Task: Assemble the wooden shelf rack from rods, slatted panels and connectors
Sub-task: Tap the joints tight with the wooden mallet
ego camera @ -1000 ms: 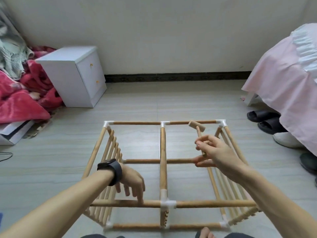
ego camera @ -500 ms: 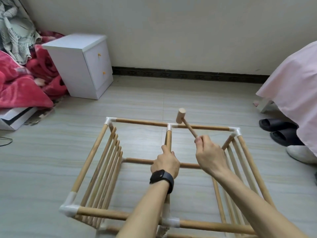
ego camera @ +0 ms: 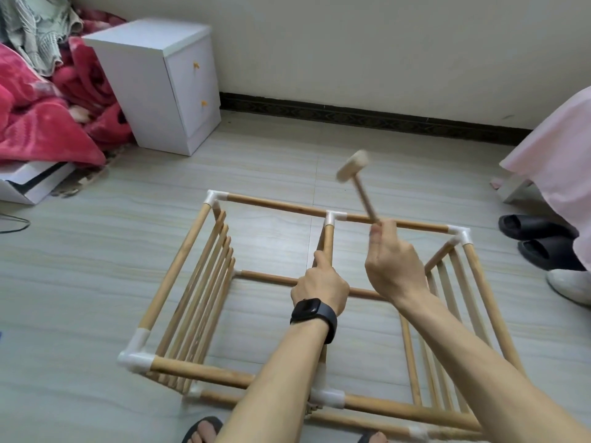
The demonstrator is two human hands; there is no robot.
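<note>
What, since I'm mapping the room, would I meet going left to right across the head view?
red blanket → white cabinet → wooden mallet → black slippers

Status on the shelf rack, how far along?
Done, apparently: the left slatted panel and right slatted panel are joined by rods through white connectors into a box-like frame on the floor. In hand: the left hand grips the centre rod below the far T-connector, while the right hand holds a wooden mallet above it. Left, probably: tapping that joint home and checking the other connectors.
</note>
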